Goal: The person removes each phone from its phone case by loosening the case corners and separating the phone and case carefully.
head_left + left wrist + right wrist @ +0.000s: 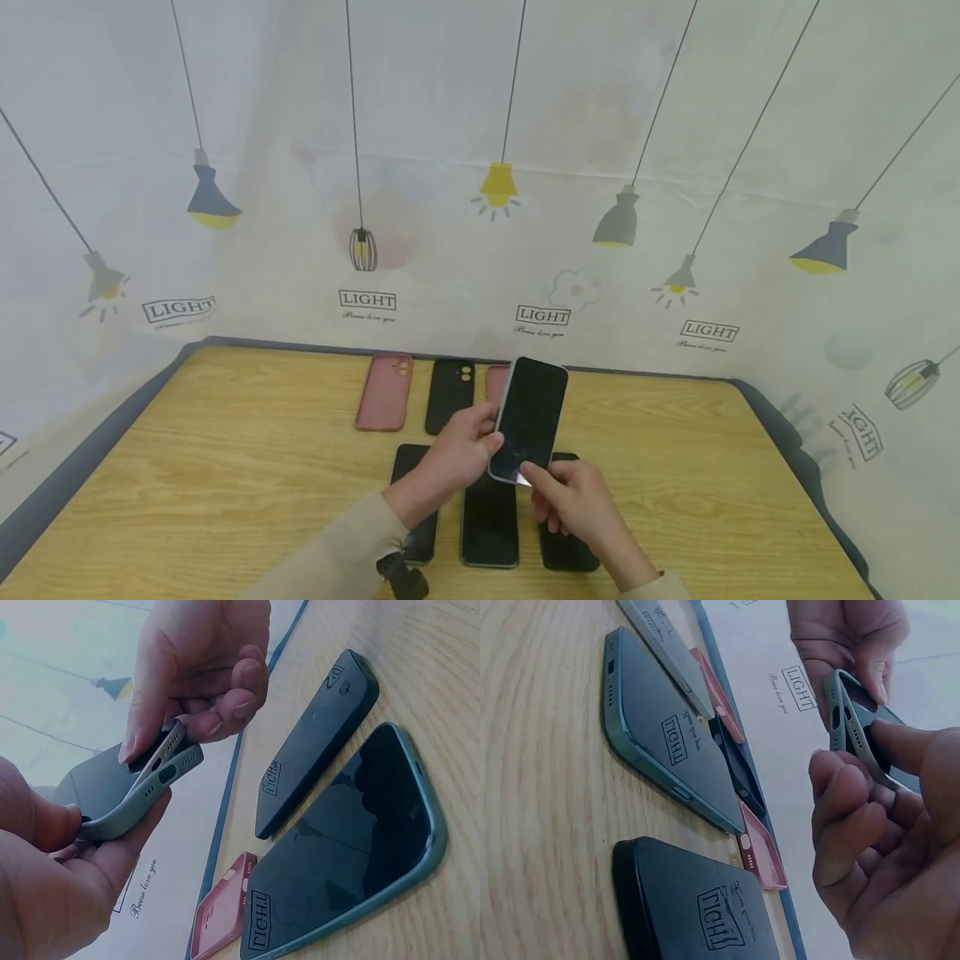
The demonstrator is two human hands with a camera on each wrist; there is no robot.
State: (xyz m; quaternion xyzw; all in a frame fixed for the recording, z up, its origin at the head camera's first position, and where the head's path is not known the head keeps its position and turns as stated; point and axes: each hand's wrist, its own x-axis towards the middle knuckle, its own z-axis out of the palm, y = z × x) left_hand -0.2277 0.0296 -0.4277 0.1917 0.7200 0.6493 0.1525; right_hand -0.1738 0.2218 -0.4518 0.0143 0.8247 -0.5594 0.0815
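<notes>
Above the table, a black-screened phone (534, 400) sits partly in a pale grey-green phone case (120, 819). At the end toward me, one corner of the phone stands up out of the case, leaving a wedge-shaped gap in both wrist views. My left hand (463, 446) grips the case along its left side, thumb over the edge. With its thumb on the screen at the lifted corner and fingers beneath, my right hand (583, 502) pinches the phone. The far end of the phone is hidden in the wrist views.
Behind the hands lie a pink case (384, 396), a black case (448, 393) and another pink case (497, 382), partly covered. Nearer me, a left phone (423, 533), a middle phone (490, 525) and a right phone (567, 552) lie in a row. A printed curtain (450, 208) borders the table.
</notes>
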